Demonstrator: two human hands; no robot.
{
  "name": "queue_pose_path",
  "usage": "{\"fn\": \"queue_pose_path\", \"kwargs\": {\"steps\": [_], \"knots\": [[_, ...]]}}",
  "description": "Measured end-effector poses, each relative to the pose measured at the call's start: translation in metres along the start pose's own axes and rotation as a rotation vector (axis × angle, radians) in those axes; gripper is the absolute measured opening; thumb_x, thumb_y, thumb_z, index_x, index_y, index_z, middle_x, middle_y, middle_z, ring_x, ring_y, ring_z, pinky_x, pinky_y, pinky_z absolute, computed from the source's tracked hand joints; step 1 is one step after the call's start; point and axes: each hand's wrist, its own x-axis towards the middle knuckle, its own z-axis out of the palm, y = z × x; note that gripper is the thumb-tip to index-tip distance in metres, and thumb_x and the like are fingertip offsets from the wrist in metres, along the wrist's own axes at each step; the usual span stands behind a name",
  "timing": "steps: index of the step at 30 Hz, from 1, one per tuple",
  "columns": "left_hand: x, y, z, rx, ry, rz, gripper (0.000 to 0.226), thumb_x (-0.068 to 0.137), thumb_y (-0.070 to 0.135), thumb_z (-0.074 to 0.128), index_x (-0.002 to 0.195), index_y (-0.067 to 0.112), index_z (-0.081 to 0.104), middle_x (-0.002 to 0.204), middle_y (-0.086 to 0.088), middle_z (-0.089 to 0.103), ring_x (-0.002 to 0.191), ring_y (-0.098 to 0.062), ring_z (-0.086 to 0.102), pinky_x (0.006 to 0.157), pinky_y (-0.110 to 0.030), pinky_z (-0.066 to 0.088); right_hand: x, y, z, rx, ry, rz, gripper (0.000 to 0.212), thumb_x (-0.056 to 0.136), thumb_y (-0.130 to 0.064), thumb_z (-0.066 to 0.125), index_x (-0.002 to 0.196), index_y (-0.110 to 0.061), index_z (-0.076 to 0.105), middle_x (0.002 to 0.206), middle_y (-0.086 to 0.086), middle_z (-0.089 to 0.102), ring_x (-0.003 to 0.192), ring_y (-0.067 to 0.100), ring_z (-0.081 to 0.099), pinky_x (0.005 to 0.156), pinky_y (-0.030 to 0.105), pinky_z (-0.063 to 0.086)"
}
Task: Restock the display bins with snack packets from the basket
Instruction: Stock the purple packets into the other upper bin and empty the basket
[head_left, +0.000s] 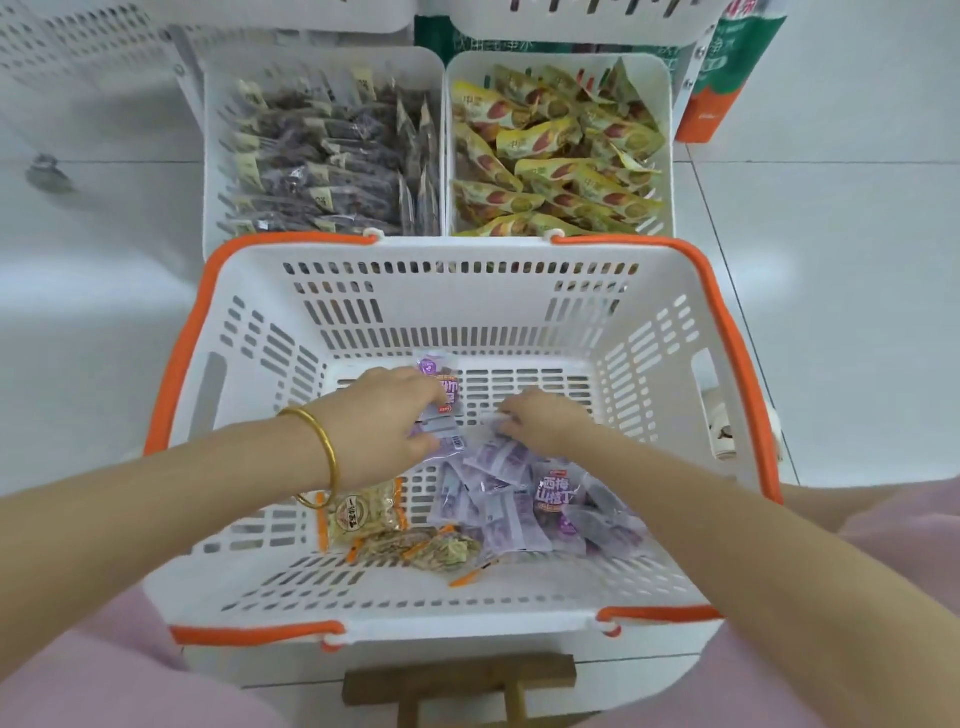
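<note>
The white basket (467, 621), orange-handled, sits in front of two white display bins and hides their lower fronts. The left bin (213, 156) holds dark packets (322, 156); the right bin (667, 104) holds yellow packets (550, 156). A green carton (727, 78) stands beyond, to the right. On the basket floor, purple packets (519, 499) lie heaped beside pale seed packets (374, 514). The left hand (384, 415) grips a purple stack (441, 400). The right hand (540, 421) curls its fingers onto the heap's far edge. A gold bangle (327, 457) circles the left wrist.

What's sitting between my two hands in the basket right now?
In the head view, the purple packets your left hand grips, then bare basket floor before your right hand.
</note>
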Motion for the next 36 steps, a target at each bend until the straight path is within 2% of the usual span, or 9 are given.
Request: {"fn": "queue_pose_path", "kwargs": {"steps": [6,9,14,17,19,22,27,31,36], "knots": [[0.001,-0.002,-0.002,-0.017,0.014,-0.018,0.047,0.095,0.033,0.046,0.138,0.017,0.036,0.137,-0.004,0.041,0.126,-0.02,0.037,0.103,-0.033,0.035,-0.008,-0.029,0.018,-0.197,-0.099,0.08,0.102,0.071,-0.079,0.051,0.142,-0.01,0.027,0.14,0.013,0.037,0.128,0.032,0.039,0.096,0.043,0.041],[0.002,-0.003,-0.002,-0.028,0.016,-0.013,0.048,0.095,0.033,0.046,0.139,0.018,0.035,0.139,-0.003,0.04,0.128,-0.019,0.036,0.105,-0.033,0.034,-0.005,-0.024,0.027,-0.109,0.006,0.082,0.087,0.075,-0.059,0.066,0.137,-0.009,0.03,0.131,0.012,0.044,0.12,0.031,0.044,0.088,0.04,0.044],[0.005,-0.003,-0.005,-0.058,0.018,-0.012,0.048,0.096,0.032,0.046,0.14,0.02,0.034,0.144,-0.001,0.035,0.131,-0.018,0.033,0.107,-0.035,0.033,0.005,-0.009,0.006,0.237,0.121,0.093,0.035,0.087,-0.021,0.056,0.116,-0.006,0.047,0.106,0.012,0.06,0.083,0.025,0.056,0.069,0.036,0.051],[0.006,-0.004,-0.006,-0.084,0.023,-0.011,0.047,0.095,0.031,0.047,0.14,0.02,0.035,0.144,-0.001,0.035,0.132,-0.017,0.033,0.108,-0.032,0.031,0.002,0.001,-0.009,0.412,0.193,0.091,0.034,0.09,-0.012,0.053,0.124,-0.006,0.052,0.112,0.012,0.061,0.08,0.022,0.059,0.067,0.03,0.054],[0.007,-0.004,-0.008,-0.112,0.037,-0.024,0.047,0.095,0.031,0.048,0.139,0.019,0.035,0.143,-0.002,0.037,0.131,-0.017,0.035,0.105,-0.028,0.031,-0.007,0.003,-0.024,0.649,0.188,0.057,0.031,0.093,-0.011,0.053,0.123,-0.006,0.054,0.105,0.012,0.062,0.069,0.019,0.061,0.055,0.023,0.052],[0.008,-0.003,-0.014,-0.229,0.108,-0.079,0.057,0.092,0.032,0.054,0.141,0.013,0.03,0.142,-0.006,0.038,0.125,-0.02,0.042,0.097,-0.025,0.035,-0.025,-0.006,-0.058,1.013,0.092,-0.066,0.027,0.094,-0.01,0.054,0.12,-0.004,0.055,0.098,0.018,0.066,0.077,0.026,0.065,0.072,0.039,0.059],[0.009,0.002,-0.021,-0.605,0.312,-0.112,0.084,0.075,0.026,0.076,0.138,0.008,0.023,0.133,0.0,0.041,0.114,-0.013,0.048,0.082,-0.011,0.039,-0.058,-0.046,-0.11,1.391,0.007,-0.257,0.021,0.09,-0.004,0.058,0.11,-0.01,0.059,0.093,0.007,0.067,0.076,0.018,0.065,0.064,0.03,0.059],[0.009,0.0,-0.032,-0.693,0.428,-0.105,0.08,0.072,0.026,0.079,0.131,0.01,0.028,0.118,-0.004,0.052,0.102,-0.017,0.056,0.082,-0.025,0.042,-0.074,-0.06,-0.129,1.43,0.086,-0.202,0.029,0.086,-0.016,0.066,0.114,-0.012,0.061,0.089,0.004,0.067,0.07,0.015,0.063,0.063,0.026,0.058],[0.005,-0.012,-0.049,-0.76,0.414,-0.093,0.042,0.078,0.025,0.075,0.111,0.018,0.051,0.101,0.0,0.059,0.095,-0.018,0.06,0.075,-0.03,0.05,-0.093,-0.047,-0.141,1.326,0.325,-0.047,0.013,0.092,-0.027,0.061,0.094,-0.015,0.064,0.079,0.001,0.065,0.061,0.011,0.061,0.052,0.022,0.052]]}}
